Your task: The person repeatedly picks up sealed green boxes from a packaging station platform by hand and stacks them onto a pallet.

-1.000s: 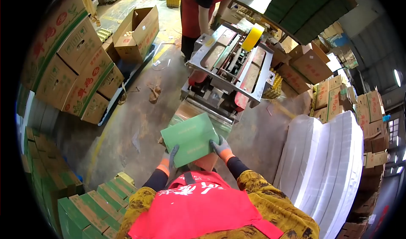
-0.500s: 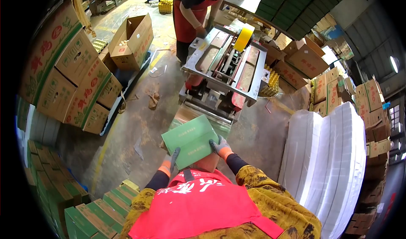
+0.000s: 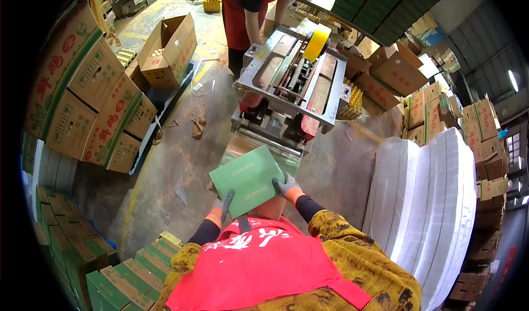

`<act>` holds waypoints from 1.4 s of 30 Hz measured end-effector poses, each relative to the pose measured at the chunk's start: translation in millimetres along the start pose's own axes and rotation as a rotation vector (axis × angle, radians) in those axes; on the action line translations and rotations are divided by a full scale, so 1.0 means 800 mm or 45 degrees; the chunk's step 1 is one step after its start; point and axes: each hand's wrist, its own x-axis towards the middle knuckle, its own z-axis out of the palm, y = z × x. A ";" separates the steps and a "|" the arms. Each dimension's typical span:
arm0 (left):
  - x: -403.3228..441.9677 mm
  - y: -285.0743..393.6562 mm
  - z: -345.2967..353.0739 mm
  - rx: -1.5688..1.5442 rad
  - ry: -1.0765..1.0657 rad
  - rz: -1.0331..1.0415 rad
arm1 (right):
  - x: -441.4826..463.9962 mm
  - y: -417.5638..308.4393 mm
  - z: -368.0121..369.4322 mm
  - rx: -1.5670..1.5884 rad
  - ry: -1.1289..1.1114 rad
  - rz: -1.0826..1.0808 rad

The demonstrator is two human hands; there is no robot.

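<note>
A flat-topped green carton [image 3: 248, 180] is held tilted in front of my red apron, above the near end of the taping machine's table. My left hand [image 3: 221, 205], in a grey and orange glove, grips its lower left side. On the right side of the carton, my right hand [image 3: 287, 188] presses with thumb and fingers. Beyond the carton stands the taping machine [image 3: 295, 82] with a yellow tape roll [image 3: 317, 42] on top. The carton's underside is hidden.
A co-worker [image 3: 250, 13] stands at the machine's far left. Green cartons [image 3: 124, 280] are stacked at the lower left, brown boxes [image 3: 91, 112] at the left. White wrapped stacks [image 3: 421, 201] stand at the right. An open box [image 3: 168, 52] sits on a pallet.
The co-worker's arms have shifted at the machine, and the view has swung slightly. My hands keep hold of the green carton, which has barely moved.
</note>
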 end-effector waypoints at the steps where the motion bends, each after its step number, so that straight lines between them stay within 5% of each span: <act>1: 0.000 0.000 0.000 0.022 0.002 0.012 | -0.001 -0.002 -0.001 -0.001 0.002 0.000; 42: -0.034 0.043 0.025 -0.218 0.092 -0.010 | -0.002 -0.007 -0.009 0.127 -0.085 -0.055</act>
